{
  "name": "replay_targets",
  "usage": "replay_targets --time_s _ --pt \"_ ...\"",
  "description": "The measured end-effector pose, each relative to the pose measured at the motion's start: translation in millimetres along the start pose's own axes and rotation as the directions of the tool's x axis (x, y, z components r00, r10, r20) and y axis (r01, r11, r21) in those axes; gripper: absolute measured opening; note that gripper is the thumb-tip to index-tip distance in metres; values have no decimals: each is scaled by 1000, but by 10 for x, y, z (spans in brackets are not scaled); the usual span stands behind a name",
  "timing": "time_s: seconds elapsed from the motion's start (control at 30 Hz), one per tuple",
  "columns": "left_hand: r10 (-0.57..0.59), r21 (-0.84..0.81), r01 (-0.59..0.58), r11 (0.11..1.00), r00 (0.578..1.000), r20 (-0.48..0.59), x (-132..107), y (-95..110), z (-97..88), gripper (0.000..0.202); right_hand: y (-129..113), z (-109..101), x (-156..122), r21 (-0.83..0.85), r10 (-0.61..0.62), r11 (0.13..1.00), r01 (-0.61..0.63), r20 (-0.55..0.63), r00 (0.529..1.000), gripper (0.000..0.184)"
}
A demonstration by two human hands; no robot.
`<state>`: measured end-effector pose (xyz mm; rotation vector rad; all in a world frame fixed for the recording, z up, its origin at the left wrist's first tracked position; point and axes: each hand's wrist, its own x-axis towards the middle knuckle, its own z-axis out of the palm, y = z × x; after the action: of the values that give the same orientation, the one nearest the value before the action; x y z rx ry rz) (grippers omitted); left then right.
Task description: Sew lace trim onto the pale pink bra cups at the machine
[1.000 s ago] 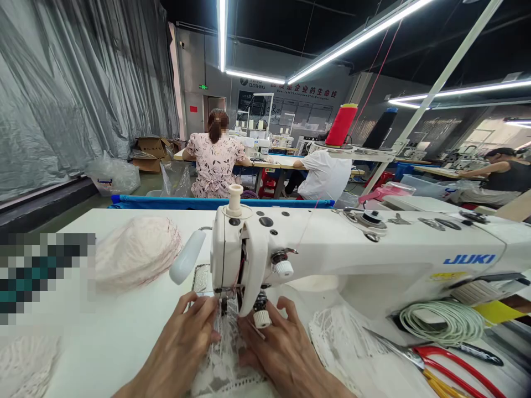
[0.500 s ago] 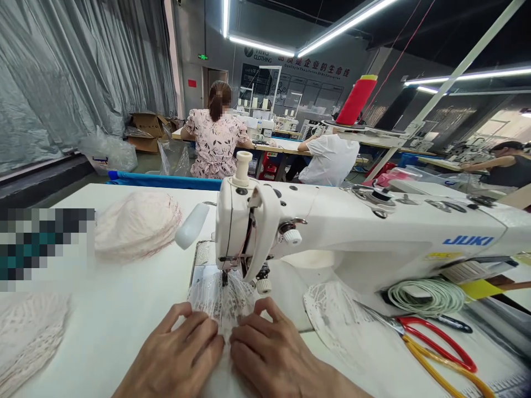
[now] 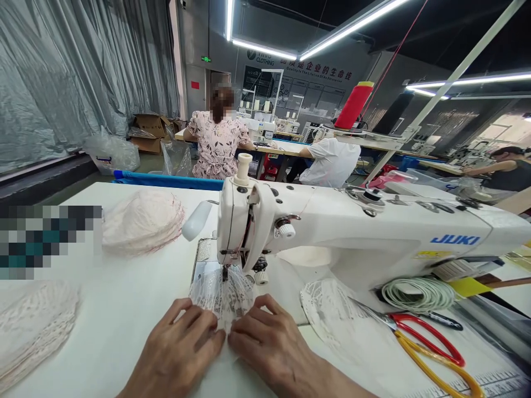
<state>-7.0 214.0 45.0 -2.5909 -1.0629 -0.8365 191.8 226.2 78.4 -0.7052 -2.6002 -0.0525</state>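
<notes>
Seen from the person's head
The camera looks forward and down, with the left hand and right hand near, the wall far.

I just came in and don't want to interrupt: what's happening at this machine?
A person has the left hand and right hand side by side on a piece of white lace at the needle end of a sewing machine. The lace spreads out between the fingertips and the needle area. Another lace piece lies to the right, near red-and-yellow-handled scissors. Pale fabric pieces are piled to the left.
</notes>
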Motion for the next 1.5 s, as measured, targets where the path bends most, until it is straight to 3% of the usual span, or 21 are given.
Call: replay_targets --time_s 0.23,0.43,0.6,0.77,0.93,1.13,1.37,1.5 --pt "36 -58 -41 997 996 -86 -11 54 1 29 3 -157 21 -25 -31 999 34 123 992 21" --pt "53 -44 -58 997 993 -110 -91 55 95 29 -2 -195 37 -41 -48 998 55 147 988 24" --pt "84 -15 -84 996 996 -41 -58 57 69 29 8 -154 30 -25 -37 999 40 118 992 22" --pt "70 -51 -76 996 991 -117 93 21 -44 37 72 -97 30 -20 -14 1000 16 99 995 41" --pt "47 -16 -48 999 998 -29 149 -172 89 28 257 16 55 -59 49 997 -50 -17 999 51" --pt "55 -34 -57 998 997 -49 260 -376 192 22 419 88 119 -70 102 992 -107 -67 992 42" --pt "89 51 -87 995 995 -51 159 -447 336 26 445 126 119 -96 95 990 -103 -82 992 40" --pt "105 97 -93 991 987 -121 188 -374 284 28 410 150 77 -124 16 992 -35 -148 989 43"
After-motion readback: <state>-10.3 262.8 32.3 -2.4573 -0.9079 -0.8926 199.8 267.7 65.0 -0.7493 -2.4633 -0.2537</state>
